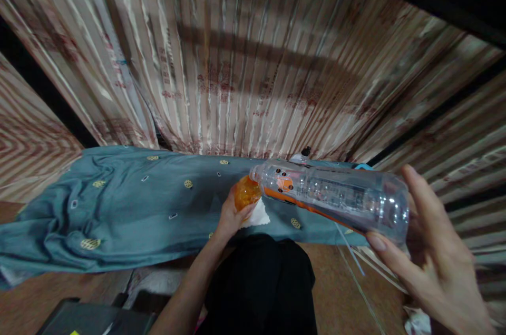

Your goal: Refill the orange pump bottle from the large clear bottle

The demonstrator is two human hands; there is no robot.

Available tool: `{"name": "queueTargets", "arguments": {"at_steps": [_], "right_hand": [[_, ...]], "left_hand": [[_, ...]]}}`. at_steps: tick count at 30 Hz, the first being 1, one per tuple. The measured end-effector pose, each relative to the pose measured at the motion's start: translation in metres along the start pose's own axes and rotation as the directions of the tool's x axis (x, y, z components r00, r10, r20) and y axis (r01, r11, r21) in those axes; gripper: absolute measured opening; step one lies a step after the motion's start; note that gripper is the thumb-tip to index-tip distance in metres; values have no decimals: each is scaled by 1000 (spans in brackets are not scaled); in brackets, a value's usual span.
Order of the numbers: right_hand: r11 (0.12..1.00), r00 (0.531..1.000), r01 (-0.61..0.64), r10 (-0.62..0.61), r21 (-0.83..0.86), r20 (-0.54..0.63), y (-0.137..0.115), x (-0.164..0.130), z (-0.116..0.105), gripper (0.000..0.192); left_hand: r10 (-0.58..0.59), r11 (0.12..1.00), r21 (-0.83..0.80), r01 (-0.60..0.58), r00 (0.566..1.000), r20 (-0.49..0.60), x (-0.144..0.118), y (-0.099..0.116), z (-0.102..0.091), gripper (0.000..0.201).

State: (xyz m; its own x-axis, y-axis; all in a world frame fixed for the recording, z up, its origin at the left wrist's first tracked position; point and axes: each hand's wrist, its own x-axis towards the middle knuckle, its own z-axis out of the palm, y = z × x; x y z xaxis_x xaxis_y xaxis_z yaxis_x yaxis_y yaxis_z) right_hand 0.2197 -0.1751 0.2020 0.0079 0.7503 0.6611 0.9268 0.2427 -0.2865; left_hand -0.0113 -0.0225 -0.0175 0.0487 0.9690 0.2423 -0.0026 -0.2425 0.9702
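A clear plastic bottle point(340, 198) lies tilted almost level in the air, with my right hand point(430, 250) gripping its base. A strip of orange runs along its lower side, and its neck points left. The mouth of the bottle meets the rim of a glass of orange liquid point(247, 193). My left hand point(230, 216) is wrapped round that glass. Beneath the glass, a white napkin point(258, 216) with a scalloped edge shows on the teal cloth point(130, 208).
Striped, patterned curtains point(237, 71) hang behind the cloth-covered surface. A small white item with a black top point(305, 152) stands behind the bottle. Thin cables point(358, 272) trail down to the right. A dark case point(95, 318) sits at the lower left, and crumpled white paper point(417, 321) lies on the floor.
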Motion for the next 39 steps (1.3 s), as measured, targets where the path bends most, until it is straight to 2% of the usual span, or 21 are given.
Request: {"name": "queueTargets", "arguments": {"at_steps": [4,10,20,26,39], "right_hand": [[998,999,49,-49,-47,8,-1,-2,0,80],[998,999,37,-36,-48,20,-5,-5,1,83],[999,998,44,-43,-32,35,-6,-2,1,82],[991,997,73,-72,-116,8,-5,0,3,87],[990,997,52,-58,-128,-46,-8,0,11,87]], "left_hand": [[18,1000,-23,-18,999,28,0,3,0,63],[42,999,25,-42,999,17,0,1,-1,63],[32,999,-12,-31,999,16,0,1,0,64],[27,1000,-16,-27,1000,12,-1,5,0,64],[29,999,-31,-29,1000,4,1,-3,0,67]]}}
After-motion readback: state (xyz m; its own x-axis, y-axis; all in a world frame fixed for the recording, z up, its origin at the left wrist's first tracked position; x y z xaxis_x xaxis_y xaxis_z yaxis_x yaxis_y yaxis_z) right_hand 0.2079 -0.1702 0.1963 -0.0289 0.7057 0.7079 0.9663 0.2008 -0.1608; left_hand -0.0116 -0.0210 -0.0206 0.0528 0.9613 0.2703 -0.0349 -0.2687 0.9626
